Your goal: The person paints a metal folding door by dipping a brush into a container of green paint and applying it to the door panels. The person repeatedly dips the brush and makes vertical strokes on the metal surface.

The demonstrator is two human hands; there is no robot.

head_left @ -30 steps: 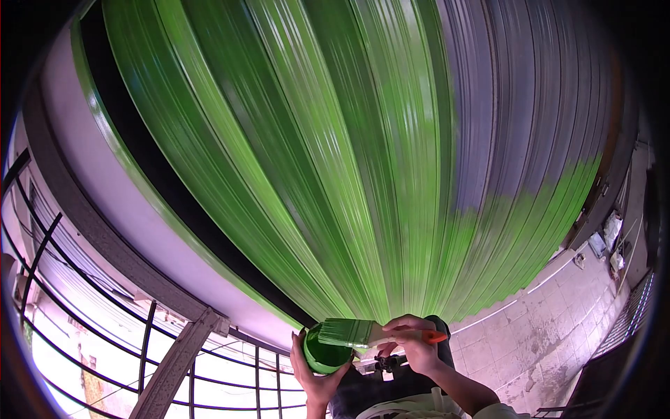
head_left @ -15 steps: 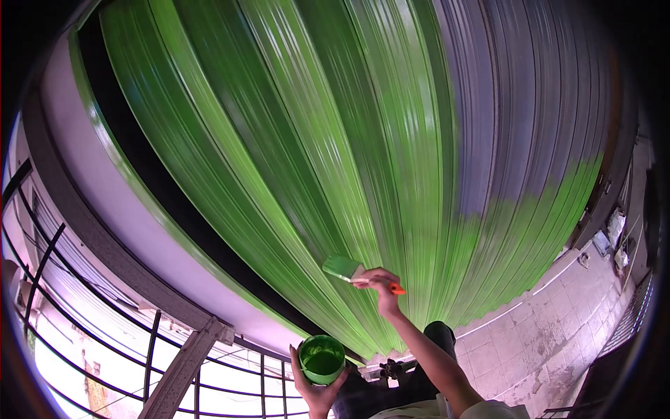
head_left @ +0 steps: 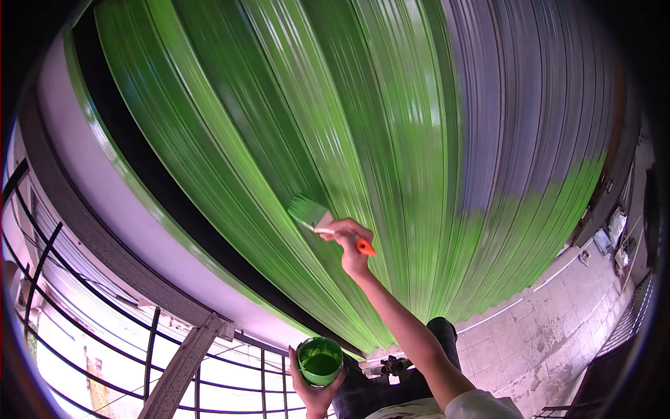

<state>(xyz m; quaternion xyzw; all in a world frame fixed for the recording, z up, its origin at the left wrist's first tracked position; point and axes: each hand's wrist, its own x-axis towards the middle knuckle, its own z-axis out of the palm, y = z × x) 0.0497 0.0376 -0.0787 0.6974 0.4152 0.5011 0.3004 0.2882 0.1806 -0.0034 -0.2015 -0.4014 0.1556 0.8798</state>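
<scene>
My right hand (head_left: 350, 244) is closed round a wide paintbrush (head_left: 323, 218) with an orange handle end. Its green-coated bristles lie against the ribbed metal panel (head_left: 307, 133), at a darker green band. At the bottom, my left hand (head_left: 314, 394) is wrapped round a round container of green paint (head_left: 320, 361). Most of the panel is green; its upper right part (head_left: 488, 105) is bare grey-blue, with a ragged paint edge below it.
Black metal bars (head_left: 150, 356) and a slanted post (head_left: 185, 363) stand at the lower left. A tiled floor (head_left: 516, 342) lies at the lower right. Small wrapped items (head_left: 617, 227) are at the far right edge.
My right hand has moved up and to the left along the panel with the brush. My left hand and the paint container have hardly moved.
</scene>
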